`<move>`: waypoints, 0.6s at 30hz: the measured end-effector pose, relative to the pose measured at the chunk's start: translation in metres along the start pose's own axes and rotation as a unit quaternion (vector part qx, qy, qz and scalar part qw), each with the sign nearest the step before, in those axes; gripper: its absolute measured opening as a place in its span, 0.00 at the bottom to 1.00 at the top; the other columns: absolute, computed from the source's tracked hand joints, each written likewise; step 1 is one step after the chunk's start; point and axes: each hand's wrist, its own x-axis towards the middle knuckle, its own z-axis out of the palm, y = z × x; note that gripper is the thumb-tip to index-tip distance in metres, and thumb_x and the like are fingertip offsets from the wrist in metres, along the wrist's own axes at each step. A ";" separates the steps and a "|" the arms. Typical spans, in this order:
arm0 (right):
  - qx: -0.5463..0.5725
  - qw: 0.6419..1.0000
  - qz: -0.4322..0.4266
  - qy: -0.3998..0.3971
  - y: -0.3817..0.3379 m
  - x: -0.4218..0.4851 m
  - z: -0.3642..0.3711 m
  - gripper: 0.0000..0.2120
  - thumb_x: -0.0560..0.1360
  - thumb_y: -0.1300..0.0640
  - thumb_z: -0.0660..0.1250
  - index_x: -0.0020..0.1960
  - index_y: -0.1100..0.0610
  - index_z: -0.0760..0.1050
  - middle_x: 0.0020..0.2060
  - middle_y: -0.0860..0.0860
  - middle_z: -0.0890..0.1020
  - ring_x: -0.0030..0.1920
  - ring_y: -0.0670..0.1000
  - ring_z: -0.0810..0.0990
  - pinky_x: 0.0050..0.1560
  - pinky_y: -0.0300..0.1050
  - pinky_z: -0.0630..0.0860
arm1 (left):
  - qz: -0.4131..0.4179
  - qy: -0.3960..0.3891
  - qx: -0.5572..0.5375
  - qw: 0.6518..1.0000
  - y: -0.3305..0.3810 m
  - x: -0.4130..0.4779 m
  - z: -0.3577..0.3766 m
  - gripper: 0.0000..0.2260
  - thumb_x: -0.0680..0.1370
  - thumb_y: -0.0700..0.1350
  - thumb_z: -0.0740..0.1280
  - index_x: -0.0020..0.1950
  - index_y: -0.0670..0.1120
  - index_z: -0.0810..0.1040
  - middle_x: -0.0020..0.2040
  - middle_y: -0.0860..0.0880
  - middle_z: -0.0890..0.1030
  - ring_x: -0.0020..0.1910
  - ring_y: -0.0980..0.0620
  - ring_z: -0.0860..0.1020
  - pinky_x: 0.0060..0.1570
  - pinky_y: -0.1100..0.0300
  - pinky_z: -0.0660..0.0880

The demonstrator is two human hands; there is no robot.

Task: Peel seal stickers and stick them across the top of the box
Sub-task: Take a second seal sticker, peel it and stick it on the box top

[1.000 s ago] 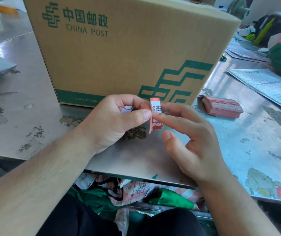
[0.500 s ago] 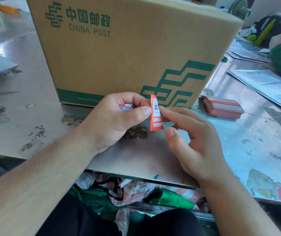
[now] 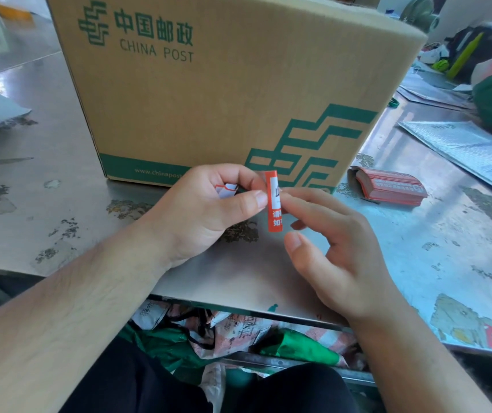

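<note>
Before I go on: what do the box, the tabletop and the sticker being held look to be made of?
Box: brown corrugated cardboard, matte, with green print; faint vertical lines show.
Tabletop: sheet metal, probably stainless steel; dull sheen, reflections, worn blotches.
Sticker, pinched by the left hand: thin printed paper or film, orange-red and white, curling; gloss unclear.

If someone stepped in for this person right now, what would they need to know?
Left hand pinches a red-and-white paper seal sticker upright, white paper scraps tucked under its fingers.
Right hand open, fingertips touching the sticker.
Brown cardboard China Post box stands behind on the metal table; red sticker stack beside it.
Done: sticker in hand.
Left: peel it, stick it across the box top.
</note>
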 end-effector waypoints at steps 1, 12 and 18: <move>0.000 1.000 -0.002 -0.002 0.000 0.000 0.000 0.21 0.76 0.55 0.61 0.66 0.59 0.79 0.60 0.50 0.82 0.60 0.48 0.80 0.56 0.37 0.73 | -0.001 0.002 0.001 1.000 -0.001 0.000 -0.001 0.08 0.77 0.29 0.61 0.41 0.38 0.74 0.23 0.59 0.75 0.22 0.65 0.73 0.27 0.79 0.65; -0.022 0.999 0.019 -0.027 0.000 0.001 0.001 0.22 0.76 0.52 0.61 0.67 0.57 0.78 0.60 0.49 0.81 0.60 0.47 0.79 0.56 0.37 0.72 | 0.003 0.003 0.008 1.000 -0.001 0.000 -0.001 0.08 0.77 0.30 0.62 0.40 0.38 0.74 0.25 0.60 0.77 0.23 0.65 0.74 0.28 0.79 0.66; -0.029 0.999 0.024 -0.034 -0.001 0.001 0.002 0.23 0.75 0.52 0.61 0.69 0.56 0.77 0.61 0.48 0.81 0.60 0.47 0.79 0.55 0.37 0.72 | 0.010 0.000 0.022 1.000 -0.005 0.000 -0.005 0.07 0.77 0.32 0.67 0.40 0.41 0.76 0.28 0.60 0.78 0.28 0.66 0.75 0.33 0.78 0.67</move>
